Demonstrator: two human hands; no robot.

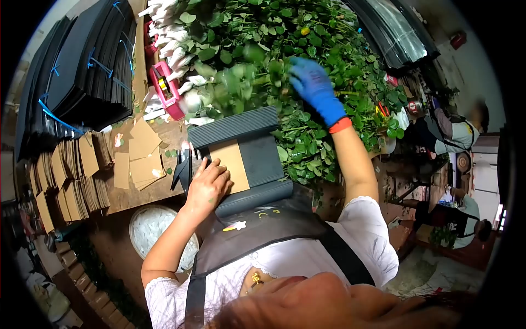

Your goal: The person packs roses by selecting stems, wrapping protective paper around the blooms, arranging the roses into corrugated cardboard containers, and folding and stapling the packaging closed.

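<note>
My left hand (209,183) is bare and lies with fingers stretched over the left edge of a brown cardboard piece (233,163). Under that piece, a dark corrugated sheet (258,159) is spread in front of my apron, its far and near edges curled up. My right hand (313,82), in a blue glove with a red cuff, is over the pile of leafy green stems (329,131). Its fingers close around a leafy rose stem (238,82), whose leaves are smeared by motion. The stem's pale head (192,102) points left; the grip itself is partly hidden.
White-wrapped flower heads (172,52) line the pile's left side beside a pink holder (166,90). Loose cardboard pieces (145,156), black tools (183,169) and bundled dark sheets (90,66) are at left. A white bin (149,230) stands below. Two people (457,134) are at right.
</note>
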